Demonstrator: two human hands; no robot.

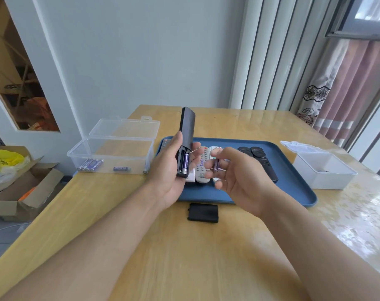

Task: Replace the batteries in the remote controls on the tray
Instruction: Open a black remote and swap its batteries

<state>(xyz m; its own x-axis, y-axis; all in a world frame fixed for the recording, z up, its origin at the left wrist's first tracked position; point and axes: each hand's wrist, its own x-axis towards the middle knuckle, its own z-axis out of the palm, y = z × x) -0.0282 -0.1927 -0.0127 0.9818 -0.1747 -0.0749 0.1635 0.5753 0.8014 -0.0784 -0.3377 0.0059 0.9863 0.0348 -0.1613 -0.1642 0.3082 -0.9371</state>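
My left hand grips a black remote upright above the blue tray, its back facing me. The remote's battery bay is uncovered and one purple battery sits in it. To its right, my right hand pinches another purple battery between thumb and fingers, a little apart from the remote. The black battery cover lies on the table just in front of the tray. A grey remote, a white one and dark remotes lie on the tray.
A clear open box left of the tray holds several purple batteries. A white open box stands right of the tray. A cardboard box with bags sits on the floor at far left. The table runs to the wall and curtains.
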